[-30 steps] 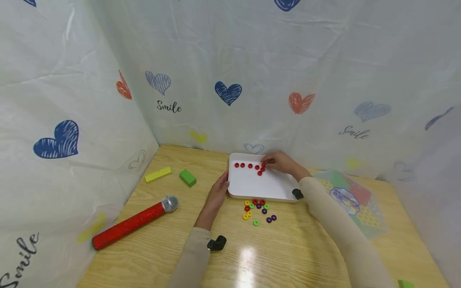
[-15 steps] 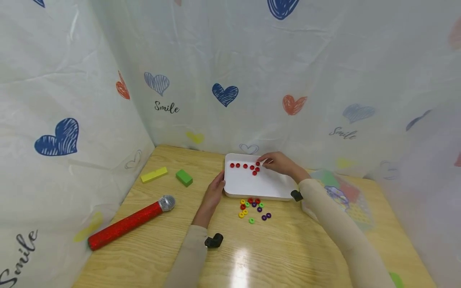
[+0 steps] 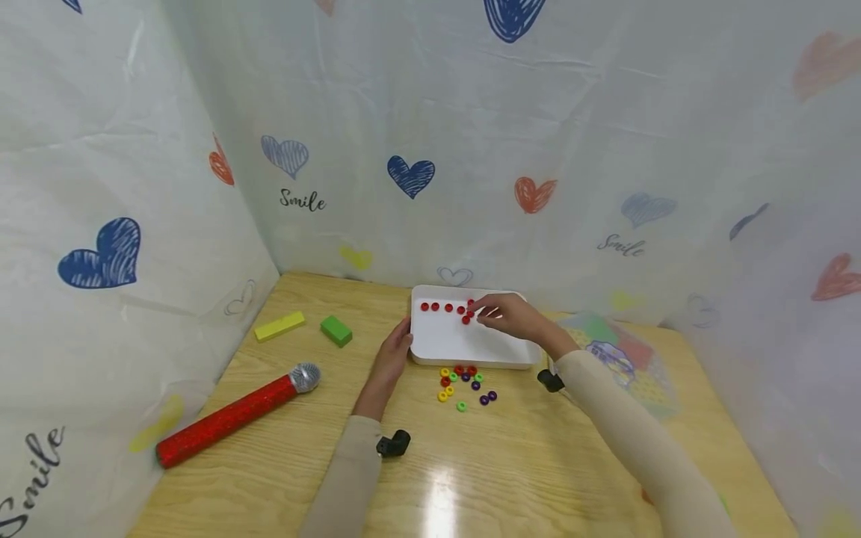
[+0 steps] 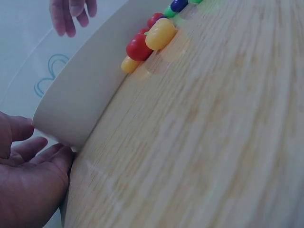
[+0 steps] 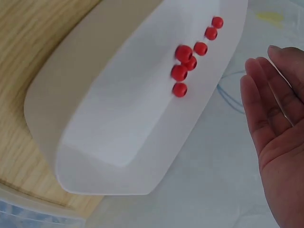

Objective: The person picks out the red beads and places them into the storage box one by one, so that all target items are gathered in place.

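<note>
A shallow white tray (image 3: 440, 344) lies at the back of the table. Red beads (image 3: 448, 308) stand in it as a row whose right end has beads branching off, like an arrow. My left hand (image 3: 390, 357) grips the tray's left end; in the left wrist view that hand (image 4: 33, 185) has its thumb by the rim and fingers against the lower side. Above the right end of the bead row hovers my right hand (image 3: 511, 315). The right wrist view shows this hand (image 5: 280, 128) with loosely extended fingers, holding nothing, apart from the beads (image 5: 179, 72).
Loose yellow, green, purple and red beads (image 3: 449, 391) lie in front of the tray. Leftward are a yellow block (image 3: 279, 326), a green block (image 3: 336, 331) and a red toy microphone (image 3: 232, 418). A clear patterned bag (image 3: 622, 359) lies right, partly behind the right sleeve.
The right hand has let go of a red bead at the arrow's upper branch and lifted slightly off. My head view has shifted a little right. The left hand stays on the tray.
</note>
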`<state>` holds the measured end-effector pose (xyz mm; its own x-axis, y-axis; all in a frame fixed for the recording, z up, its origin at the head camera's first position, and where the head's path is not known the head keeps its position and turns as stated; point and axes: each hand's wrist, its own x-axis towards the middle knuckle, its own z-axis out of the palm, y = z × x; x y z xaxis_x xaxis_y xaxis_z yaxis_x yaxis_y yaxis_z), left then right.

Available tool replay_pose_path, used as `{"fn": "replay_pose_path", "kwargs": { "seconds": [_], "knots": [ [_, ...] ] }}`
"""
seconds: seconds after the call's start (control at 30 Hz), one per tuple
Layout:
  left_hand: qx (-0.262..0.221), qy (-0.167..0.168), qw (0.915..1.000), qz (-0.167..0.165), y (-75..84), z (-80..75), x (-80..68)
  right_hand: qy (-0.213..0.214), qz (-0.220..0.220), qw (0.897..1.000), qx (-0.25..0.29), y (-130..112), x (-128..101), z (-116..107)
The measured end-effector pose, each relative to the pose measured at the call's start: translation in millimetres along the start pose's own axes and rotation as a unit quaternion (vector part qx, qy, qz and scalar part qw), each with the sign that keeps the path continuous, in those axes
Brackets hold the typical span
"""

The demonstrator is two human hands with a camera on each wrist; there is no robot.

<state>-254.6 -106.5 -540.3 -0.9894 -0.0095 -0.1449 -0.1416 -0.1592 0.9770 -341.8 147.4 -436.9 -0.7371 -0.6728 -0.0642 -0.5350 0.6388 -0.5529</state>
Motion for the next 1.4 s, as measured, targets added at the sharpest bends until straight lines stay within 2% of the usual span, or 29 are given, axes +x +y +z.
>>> {"fn": "replay_pose_path", "kwargs": {
  "seconds": [0.27,0.43,0.67,0.77,1.0,1.23,1.4],
  "knots": [
    [0.004,-0.004,0.9999,-0.008,2.0,0.4,1.9,-0.014,-0.076,0.997,0.003,-19,-23,24],
    [0.004,-0.004,0.9999,-0.014,0.7,0.2,3.1,-0.048,-0.094,0.994,-0.001,-26,-31,42],
    [-0.008,-0.004,0.9998,-0.016,0.8,-0.9,4.5,-0.062,-0.137,0.988,-0.026,-36,-36,68],
    [-0.010,-0.002,0.9998,-0.015,0.7,-0.2,4.1,-0.068,-0.136,0.987,-0.043,-39,-38,77],
    [-0.014,-0.003,0.9998,-0.015,0.7,2.4,2.8,-0.082,-0.103,0.989,-0.067,-43,-41,88],
    [-0.018,-0.004,0.9998,-0.012,1.6,2.6,3.9,-0.068,-0.122,0.988,-0.063,-42,-40,94],
    [-0.017,-0.006,0.9998,-0.013,2.1,2.1,4.0,-0.066,-0.131,0.986,-0.085,-39,-40,103]
  ]
}}
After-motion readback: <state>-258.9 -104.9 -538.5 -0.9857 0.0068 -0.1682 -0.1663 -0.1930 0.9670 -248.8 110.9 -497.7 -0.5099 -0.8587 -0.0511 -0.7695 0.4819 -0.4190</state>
